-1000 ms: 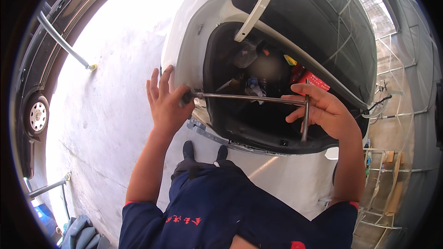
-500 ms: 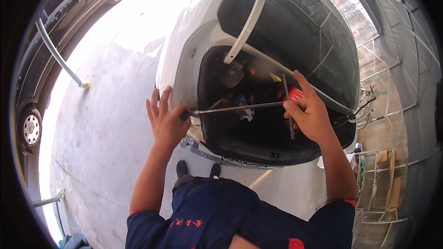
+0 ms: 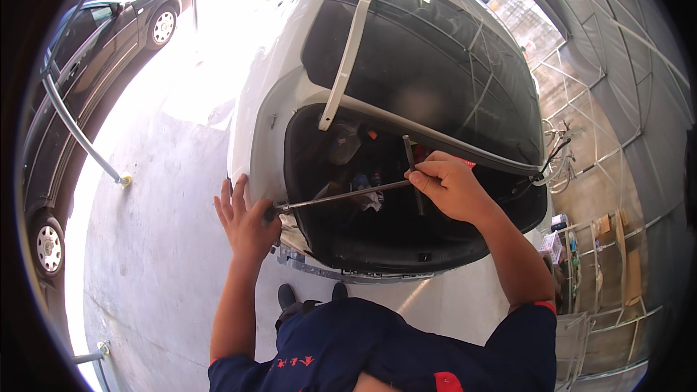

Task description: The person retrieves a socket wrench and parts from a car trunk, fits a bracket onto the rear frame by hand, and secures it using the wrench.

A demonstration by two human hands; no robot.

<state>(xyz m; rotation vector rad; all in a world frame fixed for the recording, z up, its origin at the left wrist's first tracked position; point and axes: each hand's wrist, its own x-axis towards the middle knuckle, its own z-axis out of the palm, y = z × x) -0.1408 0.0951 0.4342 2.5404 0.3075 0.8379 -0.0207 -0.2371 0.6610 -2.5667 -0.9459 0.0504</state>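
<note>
A long metal T-handle wrench (image 3: 348,194) stretches across the open trunk of a white car (image 3: 255,131). My right hand (image 3: 451,187) closes on its handle end, thumb and fingers at the crossbar (image 3: 408,151). My left hand (image 3: 249,226) pinches the dark far end of the shaft between thumb and forefinger, at the trunk's left rear corner. Its other fingers spread upward beside the white body panel. What the wrench tip sits on is hidden behind that hand.
Inside the dark trunk (image 3: 341,236) lie a clear plastic bag (image 3: 345,147) and crumpled paper (image 3: 372,200). A white lid hinge arm (image 3: 356,43) rises over the opening. A black car (image 3: 94,65) stands at left, beside a metal rail (image 3: 76,131). Metal racks (image 3: 592,268) stand at right.
The whole view has shifted, so the car appears lower and further left. My right forefinger, stretched out before, is now curled in at the crossbar. My left hand keeps its pinch.
</note>
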